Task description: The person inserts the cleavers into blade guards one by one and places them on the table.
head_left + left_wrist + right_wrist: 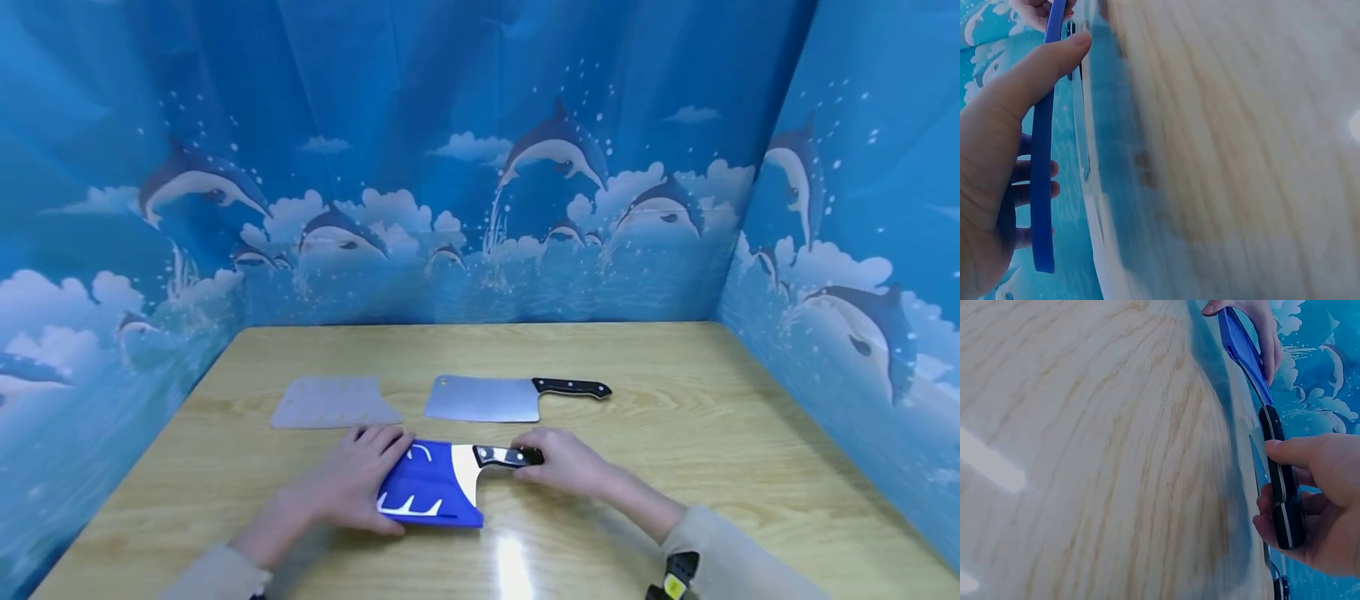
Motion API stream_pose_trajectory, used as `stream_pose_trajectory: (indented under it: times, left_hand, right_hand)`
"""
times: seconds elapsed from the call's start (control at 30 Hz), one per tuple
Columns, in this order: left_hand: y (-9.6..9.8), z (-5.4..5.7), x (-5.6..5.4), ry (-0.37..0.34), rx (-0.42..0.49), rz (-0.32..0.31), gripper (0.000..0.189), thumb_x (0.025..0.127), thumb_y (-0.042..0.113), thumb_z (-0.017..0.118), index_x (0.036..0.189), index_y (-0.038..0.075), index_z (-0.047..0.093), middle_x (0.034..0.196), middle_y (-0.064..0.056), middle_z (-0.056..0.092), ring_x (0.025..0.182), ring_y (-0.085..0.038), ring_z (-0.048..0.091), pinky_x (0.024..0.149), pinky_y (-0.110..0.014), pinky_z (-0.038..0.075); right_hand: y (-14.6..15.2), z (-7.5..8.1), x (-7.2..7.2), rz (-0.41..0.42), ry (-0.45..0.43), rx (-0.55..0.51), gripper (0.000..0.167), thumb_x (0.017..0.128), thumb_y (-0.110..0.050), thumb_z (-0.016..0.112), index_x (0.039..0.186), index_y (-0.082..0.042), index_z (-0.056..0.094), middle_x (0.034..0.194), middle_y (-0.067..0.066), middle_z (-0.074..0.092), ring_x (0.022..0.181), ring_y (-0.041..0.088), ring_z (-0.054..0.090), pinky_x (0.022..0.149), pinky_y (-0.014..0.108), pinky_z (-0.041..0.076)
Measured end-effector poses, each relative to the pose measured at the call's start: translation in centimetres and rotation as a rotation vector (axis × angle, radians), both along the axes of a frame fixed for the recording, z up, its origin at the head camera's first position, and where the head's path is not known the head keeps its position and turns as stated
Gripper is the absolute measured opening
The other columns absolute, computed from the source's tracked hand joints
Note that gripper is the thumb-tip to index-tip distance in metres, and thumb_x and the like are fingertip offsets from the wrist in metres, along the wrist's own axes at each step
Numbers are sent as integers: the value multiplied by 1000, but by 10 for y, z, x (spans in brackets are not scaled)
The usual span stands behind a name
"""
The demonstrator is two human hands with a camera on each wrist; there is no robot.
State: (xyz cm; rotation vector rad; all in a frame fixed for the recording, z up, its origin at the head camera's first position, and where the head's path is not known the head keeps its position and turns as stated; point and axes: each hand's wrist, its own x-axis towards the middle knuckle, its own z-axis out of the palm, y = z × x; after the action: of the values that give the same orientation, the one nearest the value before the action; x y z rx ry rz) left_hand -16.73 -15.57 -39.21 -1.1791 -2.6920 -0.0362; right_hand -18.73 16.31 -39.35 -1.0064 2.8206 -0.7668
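Note:
A cleaver point(465, 468) with a black riveted handle is held low over the table, most of its blade hidden inside a blue blade cover point(429, 487) with white markings. My left hand point(352, 481) grips the cover at its left end, thumb at the near edge and fingers at the far edge. In the left wrist view the blue cover point(1042, 187) stands edge-on between thumb and fingers. My right hand point(564, 461) holds the handle near its butt. The right wrist view shows thumb and curled fingers around the black handle point(1285, 487).
Behind the hands a second cleaver point(483, 399), its blade bare, lies on the wooden table point(675, 367) with its handle to the right. Left of it lies a whitish translucent blade cover point(330, 402). Blue dolphin-print curtains point(450, 108) enclose the table's back and sides.

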Motion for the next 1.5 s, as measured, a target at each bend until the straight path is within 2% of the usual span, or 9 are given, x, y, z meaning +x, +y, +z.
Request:
stream_pose_trajectory:
  times: [0.17,0.37,0.63,0.73,0.93,1.07,1.23,1.33,1.5]
  left_hand:
    - [-4,-1,-5,-76,-29,29,107,59,72,65,133,-2,43,125,-15,46,115,-30,42,91,-52,35]
    - [-6,-3,-11,-138,-49,39,107,60,70,66,134,-3,42,126,-15,46,115,-31,42,93,-53,35]
    - [-10,-5,-15,-257,-63,64,108,63,74,62,137,-2,40,129,-16,45,118,-33,42,98,-56,31]
    - [-11,-5,-15,-279,-68,65,110,63,76,59,138,-2,38,131,-17,44,120,-34,41,99,-56,30]
    - [-13,-7,-13,-273,-42,56,109,65,76,58,138,-2,38,132,-17,43,123,-32,39,103,-55,26]
    - [-18,-9,-14,-267,23,60,110,64,76,58,139,-2,37,133,-19,41,124,-36,37,103,-58,23]
    - [-35,-10,-26,-151,85,67,109,65,73,61,138,-4,37,137,-21,41,127,-38,35,103,-59,21]
    - [-47,-7,-33,-97,113,102,106,67,67,65,137,-6,37,138,-22,41,128,-40,34,104,-59,20]
    - [-66,-1,-45,-109,136,205,101,71,60,67,138,-7,34,139,-25,37,128,-42,32,103,-60,18]
  right_hand:
    - [-7,-4,-6,-52,-96,-71,26,76,-12,73,100,-4,67,93,2,66,87,19,59,79,37,48]
    - [-12,-9,-12,-94,-178,-106,24,73,-6,72,97,-4,67,89,1,64,83,17,56,77,36,46]
    - [-15,-14,-18,-62,-166,-96,25,72,-5,72,97,0,65,94,7,64,92,26,57,86,45,45]
    - [-16,-15,-19,-68,-162,-89,26,73,-5,72,97,1,65,96,9,64,95,29,57,88,48,43]
    - [-18,-15,-19,-91,-164,-81,26,72,-6,74,96,-1,65,94,7,62,93,27,55,86,47,43]
    - [-13,-12,-20,-95,-177,-84,33,72,-10,75,102,0,64,93,6,59,89,23,53,82,43,45]
    - [4,-7,-25,-95,-198,-121,43,81,-22,70,113,4,60,100,10,58,93,24,54,82,41,46]
    - [18,-6,-30,-96,-162,-146,43,84,-23,67,114,7,58,104,14,59,96,27,56,84,42,47]
    - [45,-6,-43,-181,-66,-178,39,84,-20,66,112,6,60,107,17,62,99,32,57,85,43,48]
